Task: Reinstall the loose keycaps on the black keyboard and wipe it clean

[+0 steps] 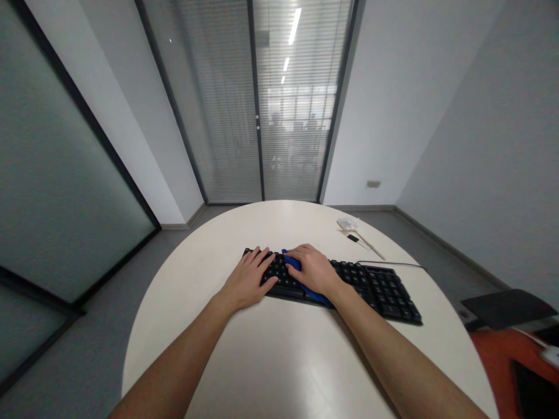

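both forearms near; right hand (315,269) presses blue cloth (305,285) on keyboard (375,285).

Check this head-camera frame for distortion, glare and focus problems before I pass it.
Head view: strong wide-angle bending, the walls and the round table edge bow outward. Ceiling lights reflect in the glass partition. The keyboard, left hand and right hand over a blue cloth are sharp, evenly lit, with soft shadows.
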The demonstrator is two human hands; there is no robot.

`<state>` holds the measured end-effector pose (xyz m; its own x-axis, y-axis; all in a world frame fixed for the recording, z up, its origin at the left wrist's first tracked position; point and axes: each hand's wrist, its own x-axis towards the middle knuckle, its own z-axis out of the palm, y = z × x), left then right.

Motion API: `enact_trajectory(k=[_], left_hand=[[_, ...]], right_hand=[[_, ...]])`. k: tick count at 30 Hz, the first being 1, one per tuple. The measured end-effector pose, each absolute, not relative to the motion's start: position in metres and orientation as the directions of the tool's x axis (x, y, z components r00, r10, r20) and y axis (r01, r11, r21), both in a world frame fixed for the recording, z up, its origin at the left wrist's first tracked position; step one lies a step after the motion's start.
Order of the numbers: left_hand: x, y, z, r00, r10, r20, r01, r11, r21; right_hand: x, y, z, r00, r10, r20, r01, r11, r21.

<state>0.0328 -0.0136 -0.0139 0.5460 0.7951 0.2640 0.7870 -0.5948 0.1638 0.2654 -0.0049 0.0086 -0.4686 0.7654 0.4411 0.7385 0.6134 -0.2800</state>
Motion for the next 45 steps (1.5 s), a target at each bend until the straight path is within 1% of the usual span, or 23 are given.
enact_trajectory(k=[6,13,28,37,45], left_hand=[[0.0333,-0.0161,-0.0111,0.547,0.807,0.221,0.794,-0.584,0.167],[0.0294,-0.013,-0.0125,0.591,0.783,0.196,0.765,-0.621,0.172],[0.0301,-0.015,-0.0107,0.581,0.788,0.204,0.773,-0.613,0.166],[0.0297,-0.014,-0.0119,0.586,0.781,0.218,0.765,-0.621,0.17],[0.0304,-0.0156,-0.0099,0.581,0.782,0.223,0.765,-0.619,0.177]], right_hand=[[0.2644,-0.0046,0.0097,-0.468,0.765,0.442,0.738,0.613,-0.282],[0.2638,-0.0055,0.0101,-0.462,0.772,0.436,0.741,0.607,-0.288],[0.2639,-0.006,0.011,-0.454,0.781,0.429,0.745,0.597,-0.298],[0.2638,-0.0054,0.0116,-0.469,0.776,0.422,0.757,0.599,-0.261],[0.2672,-0.0074,0.0163,-0.533,0.744,0.403,0.72,0.649,-0.247]])
